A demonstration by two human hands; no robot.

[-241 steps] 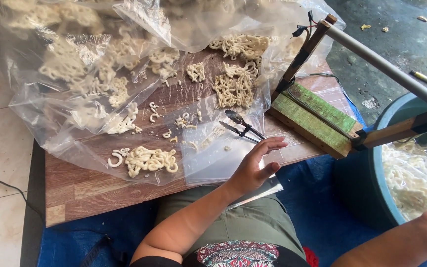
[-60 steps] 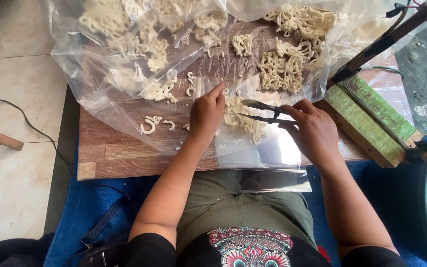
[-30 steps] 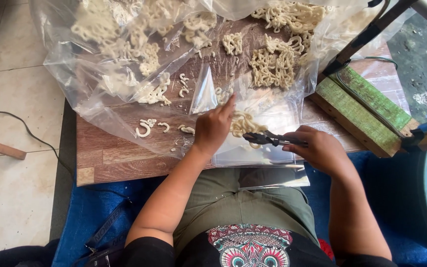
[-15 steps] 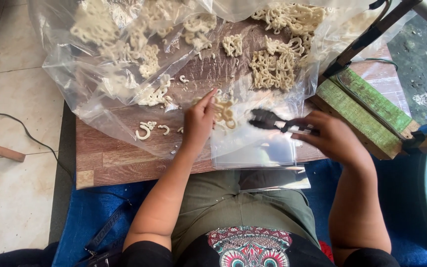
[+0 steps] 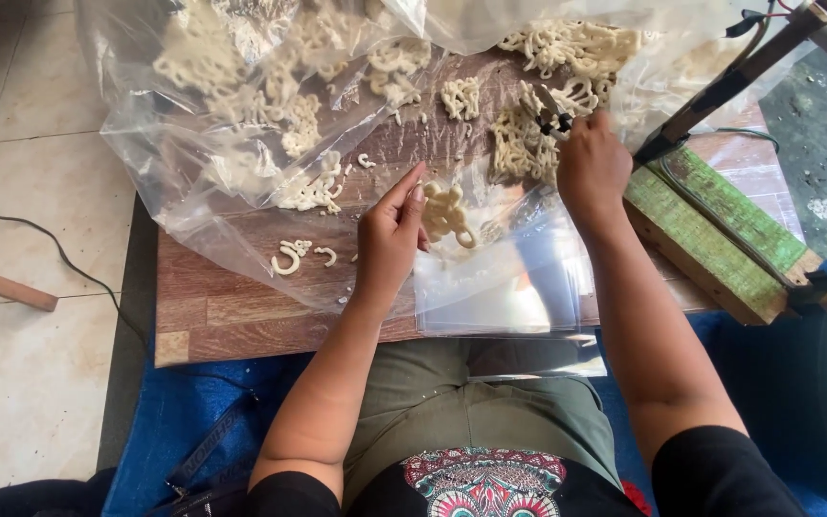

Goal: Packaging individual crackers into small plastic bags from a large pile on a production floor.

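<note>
Now: left hand [image 5: 390,244] pinching open a small clear bag [image 5: 500,278], one pale curly cracker [image 5: 444,213] at its mouth. Right hand [image 5: 591,168] closed round small tongs [image 5: 555,113], reaching into the cracker heap [image 5: 528,144] (on the wooden board [image 5: 241,316]). Best done gently: mouth kept wide, brittle pieces lifted whole, loose plastic sheet [image 5: 212,191] kept clear.
</note>
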